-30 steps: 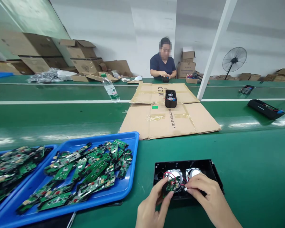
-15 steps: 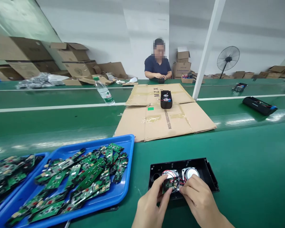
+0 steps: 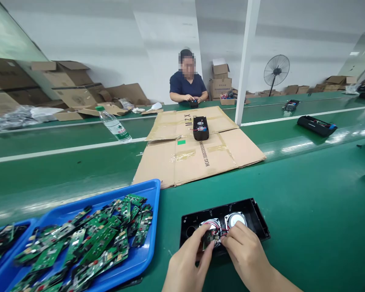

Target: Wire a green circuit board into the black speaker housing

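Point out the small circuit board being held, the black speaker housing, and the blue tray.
small circuit board [image 3: 209, 239], head view, green face between the fingertips
black speaker housing [image 3: 255, 215], head view, right rim
blue tray [image 3: 146, 190], head view, bare far rim

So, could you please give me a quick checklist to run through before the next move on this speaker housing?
1. Black housing lies flat on the green belt: ok.
2. Left hand pinches the small circuit board: ok.
3. Right hand at the red wires: ok.
4. Wire connector seated on the board: cannot tell, fingers hide it.
5. Both speakers sit in the housing: ok.
6. Blue tray of spare boards beside the left hand: ok.
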`<state>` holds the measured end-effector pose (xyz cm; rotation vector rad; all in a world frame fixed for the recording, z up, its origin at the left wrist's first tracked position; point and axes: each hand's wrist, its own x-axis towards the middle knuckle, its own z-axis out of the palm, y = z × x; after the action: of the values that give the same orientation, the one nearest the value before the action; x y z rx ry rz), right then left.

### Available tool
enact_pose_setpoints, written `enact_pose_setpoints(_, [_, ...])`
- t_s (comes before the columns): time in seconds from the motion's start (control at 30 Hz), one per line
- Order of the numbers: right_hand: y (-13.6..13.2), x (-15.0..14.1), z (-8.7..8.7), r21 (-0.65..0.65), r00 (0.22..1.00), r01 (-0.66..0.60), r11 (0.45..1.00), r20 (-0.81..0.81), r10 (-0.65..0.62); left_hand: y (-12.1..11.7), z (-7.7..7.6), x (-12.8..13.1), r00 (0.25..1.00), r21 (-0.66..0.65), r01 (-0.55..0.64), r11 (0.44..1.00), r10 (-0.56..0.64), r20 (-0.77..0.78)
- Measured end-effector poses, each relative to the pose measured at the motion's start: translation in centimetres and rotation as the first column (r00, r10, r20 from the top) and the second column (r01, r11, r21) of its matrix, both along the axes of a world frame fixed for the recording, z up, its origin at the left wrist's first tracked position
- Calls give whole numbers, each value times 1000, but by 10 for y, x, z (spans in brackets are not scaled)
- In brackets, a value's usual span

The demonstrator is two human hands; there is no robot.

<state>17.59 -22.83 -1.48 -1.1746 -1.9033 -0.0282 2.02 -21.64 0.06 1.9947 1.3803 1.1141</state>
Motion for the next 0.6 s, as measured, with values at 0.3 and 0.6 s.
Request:
enact_pose_setpoints(0.3, [-3,-1,0,13,996,25,1000,86,-26,2,-3,1,977,134,137,981,-112,-179])
enact_pose_setpoints(0.6, [-6,-2,1,-34,993,86,996,85,-83,3,1,5,986,81,155,985,-149,-71])
